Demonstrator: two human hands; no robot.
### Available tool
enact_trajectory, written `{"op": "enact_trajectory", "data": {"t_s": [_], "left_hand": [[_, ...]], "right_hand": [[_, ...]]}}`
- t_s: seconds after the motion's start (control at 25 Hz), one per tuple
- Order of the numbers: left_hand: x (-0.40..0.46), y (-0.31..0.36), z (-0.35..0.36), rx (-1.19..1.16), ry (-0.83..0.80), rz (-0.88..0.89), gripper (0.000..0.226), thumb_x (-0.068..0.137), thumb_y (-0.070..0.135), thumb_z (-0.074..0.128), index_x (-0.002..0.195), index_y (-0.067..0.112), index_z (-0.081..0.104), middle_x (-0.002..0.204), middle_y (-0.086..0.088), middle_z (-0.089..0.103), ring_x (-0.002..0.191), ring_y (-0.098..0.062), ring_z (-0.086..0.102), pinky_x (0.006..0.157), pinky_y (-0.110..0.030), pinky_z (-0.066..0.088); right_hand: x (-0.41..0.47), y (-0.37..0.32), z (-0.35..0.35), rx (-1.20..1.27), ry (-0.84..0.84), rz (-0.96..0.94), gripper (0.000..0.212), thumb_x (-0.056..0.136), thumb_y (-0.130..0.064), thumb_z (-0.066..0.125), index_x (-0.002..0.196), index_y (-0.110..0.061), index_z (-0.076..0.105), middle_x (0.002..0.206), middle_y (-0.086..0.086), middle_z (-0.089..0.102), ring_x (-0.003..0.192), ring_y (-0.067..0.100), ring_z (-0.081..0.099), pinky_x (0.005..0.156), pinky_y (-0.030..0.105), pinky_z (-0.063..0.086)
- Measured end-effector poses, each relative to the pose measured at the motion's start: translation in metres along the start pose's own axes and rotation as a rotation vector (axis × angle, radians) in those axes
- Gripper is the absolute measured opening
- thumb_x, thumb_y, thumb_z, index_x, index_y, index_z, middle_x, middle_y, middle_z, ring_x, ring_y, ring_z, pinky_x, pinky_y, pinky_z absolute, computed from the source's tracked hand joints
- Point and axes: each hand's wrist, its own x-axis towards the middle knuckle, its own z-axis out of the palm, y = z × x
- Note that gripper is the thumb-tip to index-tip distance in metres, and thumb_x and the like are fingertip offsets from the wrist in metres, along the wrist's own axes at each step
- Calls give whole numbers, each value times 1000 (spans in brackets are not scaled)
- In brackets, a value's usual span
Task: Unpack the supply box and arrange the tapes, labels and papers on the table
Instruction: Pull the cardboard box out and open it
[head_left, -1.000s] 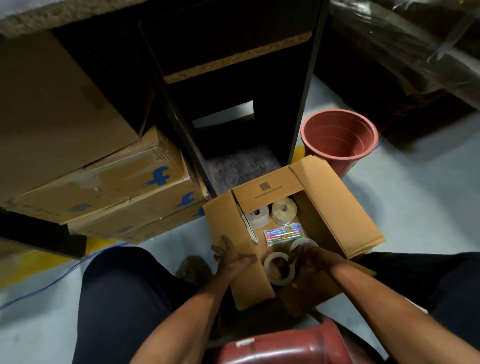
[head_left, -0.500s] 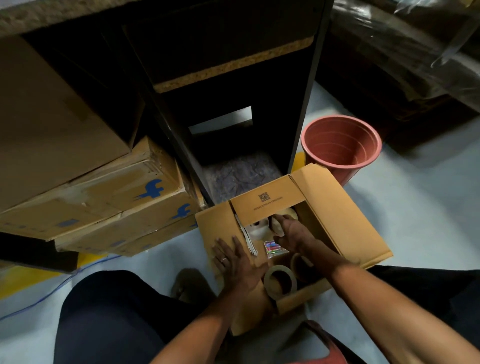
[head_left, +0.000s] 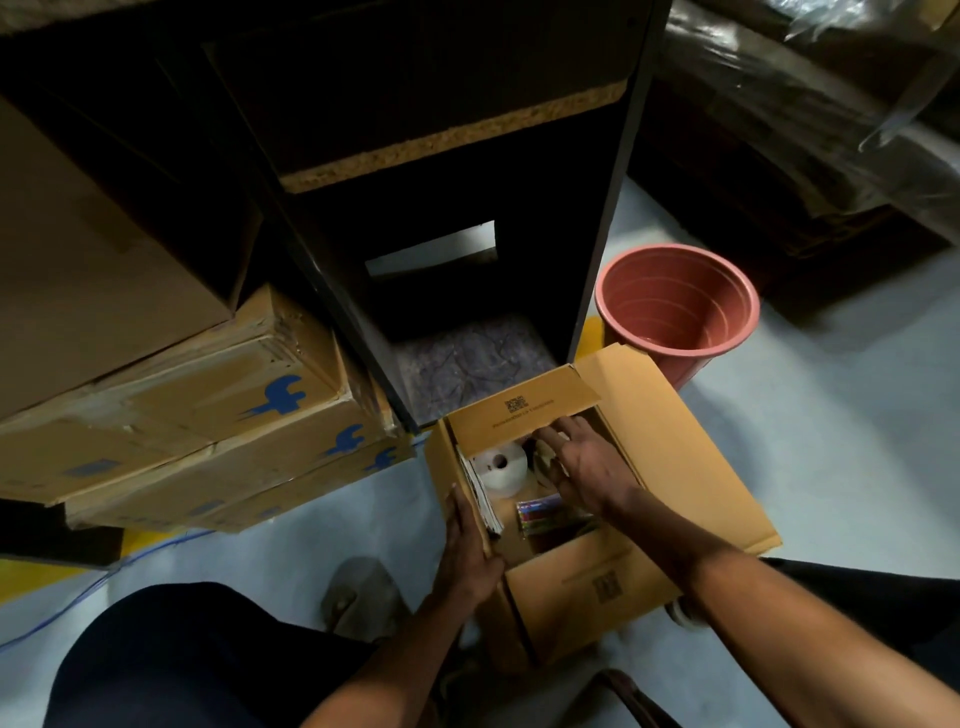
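Reaching into the open supply box (head_left: 670, 457), the right hand (head_left: 587, 462) spreads loosely over a half-hidden roll (head_left: 543, 460), gripping nothing I can confirm, while the flat left hand (head_left: 467, 551) steadies the side flap; closing on that roll seems next.

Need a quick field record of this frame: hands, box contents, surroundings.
left hand: flat against the left wall of the supply box
right hand: inside box, fingers over a roll; grip unclear
white roll: in box, far left
papers: upright along left wall
coloured packet: on box floor
red bucket: on the floor behind the box

Pale floor (head_left: 831, 415), open supply box (head_left: 675, 467), red bucket (head_left: 675, 312), stacked cartons (head_left: 208, 415), blue cable (head_left: 78, 592)
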Motion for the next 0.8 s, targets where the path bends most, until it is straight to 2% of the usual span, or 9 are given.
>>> {"op": "enact_trajectory", "data": {"t_s": [0.08,0.16,0.24,0.28,0.4,0.64,0.8], "left_hand": [[4,-8,-10,3,-3,40,125,86,18,70,139,40,-41,166,0,-17,152,-29,13,107,-34,38],[9,-17,-23,38,-12,74,128,85,16,70,135,48,-43,166,0,-17,153,-29,10,106,-34,37],[12,-21,-35,117,-19,74,129,84,25,73,133,50,-43,164,0,-23,154,-31,-1,116,-44,29],[12,-21,-40,163,-26,52,129,83,32,76,138,46,-40,163,-1,-26,153,-32,-5,119,-49,25],[10,-16,-48,229,-22,33,133,73,50,81,150,36,-27,162,-3,-29,152,-34,-11,121,-57,17],[-2,-8,-53,207,-145,81,136,58,67,83,154,42,-11,158,0,-38,148,-30,-27,121,-54,5],[-14,-11,-47,322,-254,119,132,59,69,81,154,46,-8,149,1,-51,143,-32,-37,121,-60,1]], "right_hand": [[10,2,-5,-42,42,-38,75,79,-26,62,148,-22,33,141,11,40,118,28,47,89,39,51],[24,0,-10,-95,72,-55,84,76,-27,63,152,-17,27,146,16,36,127,32,42,96,43,48],[39,-4,-15,-108,93,-33,88,81,-29,60,157,-16,17,156,19,24,142,36,28,111,47,38],[46,-5,-16,-102,82,-10,90,84,-30,60,158,-16,11,161,18,15,147,36,19,117,48,29],[69,-9,-15,-101,-19,60,91,92,-35,58,158,-20,-3,166,10,-8,152,32,-2,123,48,14],[112,-6,15,-57,-271,189,106,83,-55,67,158,-20,0,166,4,-5,152,33,-4,122,55,9],[115,-6,23,-18,-315,204,116,74,-65,70,158,-18,6,164,7,9,152,34,1,122,55,8]]}}
